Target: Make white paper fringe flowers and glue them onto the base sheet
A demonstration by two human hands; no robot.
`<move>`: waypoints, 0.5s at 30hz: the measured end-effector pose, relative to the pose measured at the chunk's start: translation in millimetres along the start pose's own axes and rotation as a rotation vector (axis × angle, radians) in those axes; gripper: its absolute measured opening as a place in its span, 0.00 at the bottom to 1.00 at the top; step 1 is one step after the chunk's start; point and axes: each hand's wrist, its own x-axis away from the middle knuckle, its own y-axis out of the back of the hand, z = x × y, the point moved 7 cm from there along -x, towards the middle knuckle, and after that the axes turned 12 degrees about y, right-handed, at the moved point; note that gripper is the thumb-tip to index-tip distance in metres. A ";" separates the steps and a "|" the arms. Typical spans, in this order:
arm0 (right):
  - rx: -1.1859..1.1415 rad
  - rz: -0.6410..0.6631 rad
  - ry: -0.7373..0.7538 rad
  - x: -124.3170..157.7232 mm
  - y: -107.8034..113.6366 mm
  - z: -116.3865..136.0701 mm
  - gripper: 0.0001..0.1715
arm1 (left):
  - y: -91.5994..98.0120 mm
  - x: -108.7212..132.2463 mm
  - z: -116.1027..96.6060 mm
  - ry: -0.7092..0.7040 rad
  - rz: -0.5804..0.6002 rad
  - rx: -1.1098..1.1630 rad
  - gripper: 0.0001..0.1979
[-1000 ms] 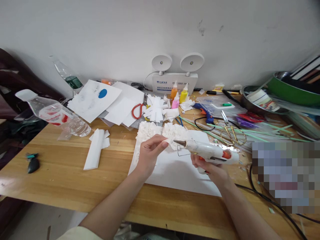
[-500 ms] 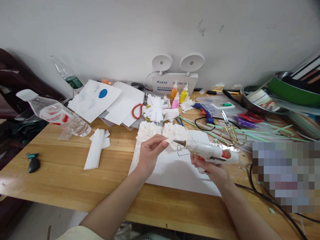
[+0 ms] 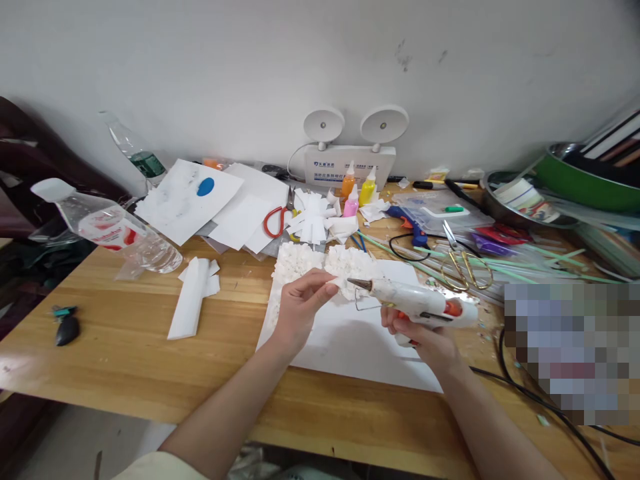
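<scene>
Between its thumb and fingers, my left hand (image 3: 306,303) pinches a small piece of white paper (image 3: 341,283). My right hand (image 3: 417,333) is wrapped round the handle of a white hot glue gun (image 3: 410,297). The metal nozzle points left and lies close to the paper piece; whether they touch I cannot tell. Both hands are above a white sheet (image 3: 360,353) on the wooden table. Clusters of crumpled white paper bits (image 3: 297,260) cover the sheet's far left part, partly hidden behind my left hand.
Folded white paper (image 3: 189,303) and a water bottle (image 3: 117,230) are on the left. Red-handled pliers (image 3: 275,221), paint bottles (image 3: 367,188) and an emergency light (image 3: 350,167) stand at the back. Gold scissors (image 3: 463,263), a blue glue gun (image 3: 417,230) and a black cable (image 3: 540,403) lie right.
</scene>
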 end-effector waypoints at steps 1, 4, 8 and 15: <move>-0.001 0.000 -0.004 0.4 0.4 -0.9 0.06 | -0.2 -0.1 0.0 -0.002 0.002 -0.005 0.03; -0.003 -0.006 -0.012 1.4 1.4 -2.7 0.06 | -0.9 -0.3 -0.2 -0.017 0.014 -0.013 0.03; -0.004 -0.011 -0.014 0.7 0.8 -1.7 0.07 | -1.5 -0.7 -0.3 -0.032 0.029 -0.022 0.04; 0.036 -0.017 -0.056 1.5 2.5 -3.3 0.07 | -1.2 -0.9 0.2 -0.023 0.021 -0.024 0.04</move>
